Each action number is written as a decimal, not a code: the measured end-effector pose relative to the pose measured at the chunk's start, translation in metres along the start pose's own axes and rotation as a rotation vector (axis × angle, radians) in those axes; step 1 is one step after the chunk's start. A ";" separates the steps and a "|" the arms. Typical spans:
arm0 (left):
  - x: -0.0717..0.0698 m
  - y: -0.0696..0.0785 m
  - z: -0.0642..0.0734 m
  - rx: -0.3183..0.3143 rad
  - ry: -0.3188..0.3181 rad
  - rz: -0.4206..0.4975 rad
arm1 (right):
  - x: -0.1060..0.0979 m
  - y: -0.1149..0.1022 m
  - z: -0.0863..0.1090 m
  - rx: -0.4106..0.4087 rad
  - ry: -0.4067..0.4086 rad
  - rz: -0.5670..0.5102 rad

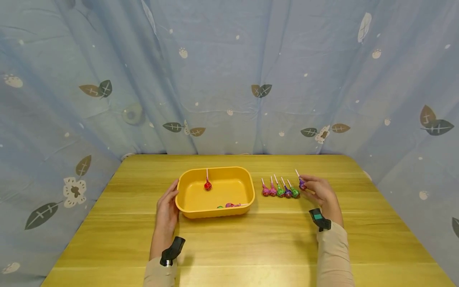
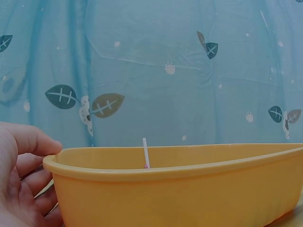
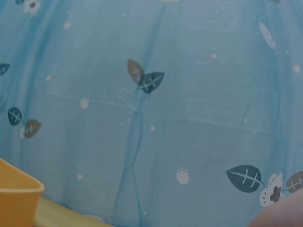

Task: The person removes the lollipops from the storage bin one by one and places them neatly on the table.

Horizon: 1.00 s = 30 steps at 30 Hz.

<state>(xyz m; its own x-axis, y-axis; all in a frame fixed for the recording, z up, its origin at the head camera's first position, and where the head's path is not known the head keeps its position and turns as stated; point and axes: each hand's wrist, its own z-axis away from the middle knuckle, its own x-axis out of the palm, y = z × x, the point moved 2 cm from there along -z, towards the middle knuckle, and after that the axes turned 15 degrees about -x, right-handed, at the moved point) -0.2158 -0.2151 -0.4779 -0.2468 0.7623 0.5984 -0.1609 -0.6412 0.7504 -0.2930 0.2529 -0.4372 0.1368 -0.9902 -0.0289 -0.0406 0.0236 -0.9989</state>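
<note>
Lollipops [image 1: 281,193] split between tray and tabletop here. Left hand [image 1: 167,209] curls round the yellow tray's [image 1: 224,193] left end, probably steadying it. Inside, one red lollipop [image 1: 207,185] points its stick at the far wall; others lie nearside. Next, five sit lined up, sticks away, likely for tidiness. Right hand [image 1: 324,195] pinches a purple lollipop [image 1: 302,184] near its candy end.

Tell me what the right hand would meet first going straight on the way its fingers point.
Probably the nearest green lollipop, left of the purple lollipop the right hand pinches, though the hand's height is unclear.
</note>
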 end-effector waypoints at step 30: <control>0.000 0.001 0.001 -0.012 -0.016 0.007 | 0.008 0.012 -0.004 0.070 0.080 0.362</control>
<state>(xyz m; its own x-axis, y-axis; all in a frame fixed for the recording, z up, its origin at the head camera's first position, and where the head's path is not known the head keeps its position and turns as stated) -0.2145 -0.2153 -0.4771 -0.2330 0.7592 0.6077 -0.1708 -0.6472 0.7430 -0.2966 0.2452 -0.4497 0.0482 -0.9236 -0.3803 -0.0036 0.3806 -0.9247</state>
